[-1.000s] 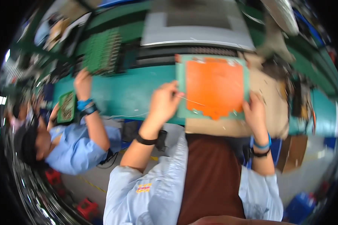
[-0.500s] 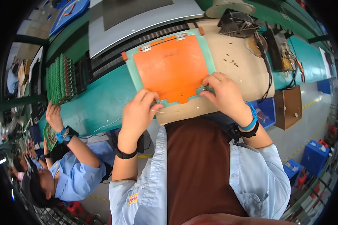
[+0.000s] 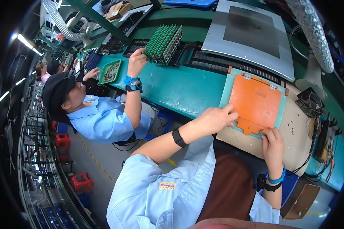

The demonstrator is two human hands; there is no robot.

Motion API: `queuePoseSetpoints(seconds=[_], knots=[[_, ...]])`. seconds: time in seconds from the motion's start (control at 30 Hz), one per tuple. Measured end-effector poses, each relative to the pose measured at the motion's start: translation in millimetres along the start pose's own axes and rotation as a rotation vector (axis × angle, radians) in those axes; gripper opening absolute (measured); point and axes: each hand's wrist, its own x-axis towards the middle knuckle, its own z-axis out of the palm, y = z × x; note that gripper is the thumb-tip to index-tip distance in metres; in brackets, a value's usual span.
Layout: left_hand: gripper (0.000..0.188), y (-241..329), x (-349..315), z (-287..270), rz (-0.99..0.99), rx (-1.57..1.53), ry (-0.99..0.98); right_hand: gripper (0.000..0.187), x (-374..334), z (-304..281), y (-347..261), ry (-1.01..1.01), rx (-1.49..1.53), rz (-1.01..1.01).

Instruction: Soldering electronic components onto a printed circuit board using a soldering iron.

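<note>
A flat fixture with an orange hinged cover (image 3: 255,100) on a pale green base plate (image 3: 226,88) lies in front of me, slightly turned. The cover lies down on the base. My left hand (image 3: 217,119) is at the near left corner of the fixture, fingers curled and pinched together. A thin pale wire shows just below its fingertips. At the near right corner is my right hand (image 3: 273,145), its thumb and fingers closed at the plate's edge. What sits between the fingertips of either hand is too small and covered to make out.
A tan board (image 3: 252,144) with small scattered bits lies under the fixture. Beyond run a dark conveyor (image 3: 214,65) and a grey panel (image 3: 212,34). On the right is a black fan (image 3: 309,104). At left, a co-worker (image 3: 103,116) touches stacked green circuit boards (image 3: 163,44) near a green parts tray (image 3: 111,71).
The view has swung left, so the fixture now appears farther right and more of the co-worker shows. Both my hands remain at the fixture's near corners, and the cover stays down.
</note>
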Motion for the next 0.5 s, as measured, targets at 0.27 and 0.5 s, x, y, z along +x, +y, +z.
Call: queuePoseSetpoints(seconds=[0.27, 0.5], knots=[[0.019, 11, -10, -4, -0.198, -0.045, 0.127, 0.029, -7, -6, -3, 0.153, 0.087, 0.174], [0.033, 6, -12, -1, -0.239, -0.336, 0.308, 0.030, -16, -6, 3, 0.122, 0.500, 0.417]])
